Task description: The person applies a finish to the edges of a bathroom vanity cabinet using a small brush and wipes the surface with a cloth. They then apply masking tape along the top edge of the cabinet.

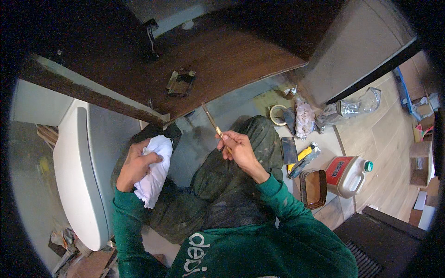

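The person's right hand (pixel 238 148) pinches a slim brush (pixel 211 119), its tip at the near edge of a dark wood-grain panel (pixel 236 60), contact unclear. At left, the left hand (pixel 138 165) grips a white cloth (pixel 155 176). Light, steady strokes, cloth kept clear, would likely serve best.

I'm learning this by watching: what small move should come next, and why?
Probably draw the slim tool along the near edge of the panel: the right hand holds it with its tip at or near that edge, while the left hand grips a cloth.
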`<state>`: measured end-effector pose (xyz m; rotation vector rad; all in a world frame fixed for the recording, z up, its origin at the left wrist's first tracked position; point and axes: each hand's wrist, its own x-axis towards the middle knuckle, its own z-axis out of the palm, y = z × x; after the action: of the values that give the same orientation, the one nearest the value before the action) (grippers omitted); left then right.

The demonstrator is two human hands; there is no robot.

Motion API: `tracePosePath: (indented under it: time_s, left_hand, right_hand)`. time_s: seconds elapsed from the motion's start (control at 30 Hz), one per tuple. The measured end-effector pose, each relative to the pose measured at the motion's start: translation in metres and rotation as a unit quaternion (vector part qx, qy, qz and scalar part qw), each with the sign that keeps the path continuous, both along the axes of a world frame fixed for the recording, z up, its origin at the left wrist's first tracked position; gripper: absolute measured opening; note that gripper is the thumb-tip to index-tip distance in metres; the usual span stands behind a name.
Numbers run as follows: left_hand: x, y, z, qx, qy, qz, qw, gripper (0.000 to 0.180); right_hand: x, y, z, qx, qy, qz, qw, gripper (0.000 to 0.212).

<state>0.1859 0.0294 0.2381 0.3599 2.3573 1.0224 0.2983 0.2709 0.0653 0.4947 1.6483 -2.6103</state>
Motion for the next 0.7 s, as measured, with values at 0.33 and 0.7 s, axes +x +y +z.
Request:
tracePosePath:
  time_s: [0.33, 0.7]
  left_hand:
    - [0.012, -0.010, -0.008, 0.020, -0.030, 0.018, 0.999, 0.039]
    - [0.015, -0.014, -0.016, 0.055, 0.001, -0.020, 0.998, 0.038]
  right_hand:
    - [-0.010, -0.005, -0.003, 0.000, -0.048, -0.018, 0.999, 0.029]
    - [0.001, -0.006, 0.005, -0.021, -0.059, -0.025, 0.998, 0.027]
